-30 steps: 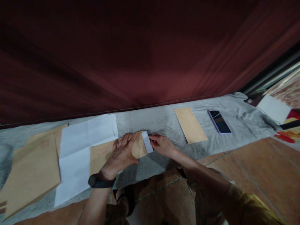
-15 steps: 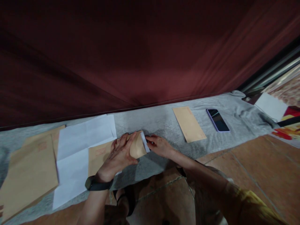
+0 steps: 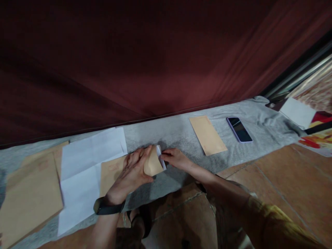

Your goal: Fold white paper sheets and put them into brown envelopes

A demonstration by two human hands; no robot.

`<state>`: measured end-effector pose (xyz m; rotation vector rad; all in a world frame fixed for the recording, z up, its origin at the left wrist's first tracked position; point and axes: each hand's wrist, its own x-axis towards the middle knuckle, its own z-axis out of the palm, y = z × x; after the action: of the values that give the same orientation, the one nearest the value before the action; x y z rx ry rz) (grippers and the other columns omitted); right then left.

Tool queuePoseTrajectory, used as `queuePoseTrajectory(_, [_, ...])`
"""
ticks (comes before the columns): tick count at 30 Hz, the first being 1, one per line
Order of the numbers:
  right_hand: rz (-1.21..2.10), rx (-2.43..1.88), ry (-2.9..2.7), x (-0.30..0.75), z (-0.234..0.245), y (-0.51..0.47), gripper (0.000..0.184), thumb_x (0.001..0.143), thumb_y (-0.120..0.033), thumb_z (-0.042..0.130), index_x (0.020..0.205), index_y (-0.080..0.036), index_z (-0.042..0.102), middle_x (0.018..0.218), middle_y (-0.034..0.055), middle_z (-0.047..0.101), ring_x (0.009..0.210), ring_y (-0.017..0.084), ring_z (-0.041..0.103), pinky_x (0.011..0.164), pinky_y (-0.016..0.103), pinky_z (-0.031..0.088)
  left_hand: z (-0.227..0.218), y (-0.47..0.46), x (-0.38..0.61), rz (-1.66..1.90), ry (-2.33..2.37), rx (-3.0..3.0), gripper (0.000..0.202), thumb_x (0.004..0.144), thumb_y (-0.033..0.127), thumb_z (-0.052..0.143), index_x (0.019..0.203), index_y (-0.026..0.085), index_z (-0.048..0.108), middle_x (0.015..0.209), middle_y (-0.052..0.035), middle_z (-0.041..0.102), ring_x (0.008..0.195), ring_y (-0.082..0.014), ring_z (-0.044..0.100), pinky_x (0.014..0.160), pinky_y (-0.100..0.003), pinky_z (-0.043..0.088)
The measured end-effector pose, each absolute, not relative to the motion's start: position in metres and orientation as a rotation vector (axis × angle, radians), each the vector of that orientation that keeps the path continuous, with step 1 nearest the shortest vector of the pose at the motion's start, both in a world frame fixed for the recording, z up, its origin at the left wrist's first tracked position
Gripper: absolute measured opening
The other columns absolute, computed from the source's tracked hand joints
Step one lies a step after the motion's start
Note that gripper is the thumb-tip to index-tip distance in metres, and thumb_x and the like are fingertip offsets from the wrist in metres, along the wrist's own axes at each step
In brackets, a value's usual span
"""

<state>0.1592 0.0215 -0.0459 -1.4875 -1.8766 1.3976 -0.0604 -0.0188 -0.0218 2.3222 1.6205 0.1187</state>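
Observation:
A tan envelope (image 3: 153, 163) lies lengthwise on the grey cloth, its right end bowed open. My left hand (image 3: 133, 169), with a dark band at the wrist, lies across this envelope, fingers along the far edge and thumb by the near edge, gripping it. At the open end, a strip of white paper (image 3: 159, 152) shows inside the mouth. My right hand (image 3: 176, 159) has its thumb and fingers closed at that paper's edge; the fingertips are partly hidden. Left of my hands, unfolded white sheets (image 3: 83, 176) lie partly beside the envelope.
Larger tan envelopes (image 3: 33, 190) lie at the far left. Another tan envelope (image 3: 208, 135) and a phone (image 3: 239, 130) in a purple case lie to the right. A dark red curtain (image 3: 166, 69) hangs behind the grey cloth (image 3: 166, 129). Tiled floor (image 3: 285, 180) lies in front.
My right fingers have shifted slightly at the envelope's mouth, and less white paper sticks out there. My left hand keeps its hold. The view has tilted a little.

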Motion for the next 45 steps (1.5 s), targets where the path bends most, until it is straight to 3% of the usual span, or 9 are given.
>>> queuePoseTrajectory(2, [1.412, -1.546, -1.88, 0.161, -0.047, 0.024, 0.026, 0.093, -0.022, 0.055, 0.076, -0.016, 0.074, 0.063, -0.0027, 0.061, 0.059, 0.01, 0.054, 0.057, 0.022, 0.038, -0.021, -0.019, -0.057, 0.123, 1.611, 2.333, 0.116, 0.065, 0.036, 0.08, 0.16, 0.029, 0.014, 0.157, -0.012, 0.038, 0.145, -0.035, 0.033, 0.121, -0.05, 0.023])
queuePoseTrajectory(6, [1.257, -1.522, -1.866, 0.164, -0.048, 0.027, 0.011, 0.086, -0.019, 0.064, 0.089, -0.019, 0.075, 0.081, -0.0005, 0.07, 0.073, 0.013, 0.061, 0.066, 0.022, 0.043, -0.022, -0.02, -0.054, 0.078, 1.645, 2.301, 0.113, 0.065, 0.037, 0.079, 0.159, 0.029, 0.016, 0.158, -0.0125, 0.035, 0.145, -0.0367, 0.034, 0.121, -0.055, 0.019])
queuePoseTrajectory(20, [1.169, -1.55, -1.954, 0.16, -0.046, 0.02, 0.023, 0.091, -0.025, 0.062, 0.111, -0.019, 0.074, 0.105, 0.0057, 0.075, 0.086, 0.017, 0.068, 0.077, 0.027, 0.049, -0.028, -0.02, -0.054, 0.1, 1.647, 2.332, 0.114, 0.067, 0.035, 0.077, 0.16, 0.031, 0.011, 0.156, -0.0122, 0.036, 0.143, -0.0355, 0.036, 0.119, -0.056, 0.023])
queuePoseTrajectory(26, [1.263, -1.558, -1.891, 0.161, -0.047, 0.024, 0.018, 0.088, -0.023, 0.066, 0.102, -0.018, 0.076, 0.097, 0.004, 0.075, 0.086, 0.016, 0.067, 0.074, 0.024, 0.047, -0.032, -0.019, -0.057, 0.118, 1.637, 2.353, 0.114, 0.067, 0.037, 0.078, 0.16, 0.031, 0.012, 0.155, -0.0139, 0.036, 0.142, -0.0373, 0.037, 0.118, -0.059, 0.024])
queuePoseTrajectory(32, [1.372, -1.48, -1.867, 0.159, -0.048, 0.026, 0.011, 0.087, -0.02, 0.065, 0.086, -0.015, 0.075, 0.079, 0.0006, 0.07, 0.073, 0.013, 0.062, 0.066, 0.023, 0.042, -0.031, -0.019, -0.055, 0.096, 1.649, 2.342, 0.113, 0.068, 0.038, 0.078, 0.16, 0.033, 0.011, 0.158, -0.0136, 0.034, 0.144, -0.0369, 0.035, 0.118, -0.059, 0.024])
queuePoseTrajectory(45, [1.205, -1.474, -1.822, 0.159, -0.045, 0.023, 0.005, 0.082, -0.015, 0.069, 0.086, -0.018, 0.071, 0.088, 0.0003, 0.066, 0.076, 0.012, 0.059, 0.072, 0.023, 0.044, -0.026, -0.016, -0.052, 0.188, 1.661, 2.401, 0.116, 0.072, 0.035, 0.078, 0.161, 0.027, 0.005, 0.149, -0.0156, 0.045, 0.141, -0.0358, 0.041, 0.117, -0.055, 0.029])
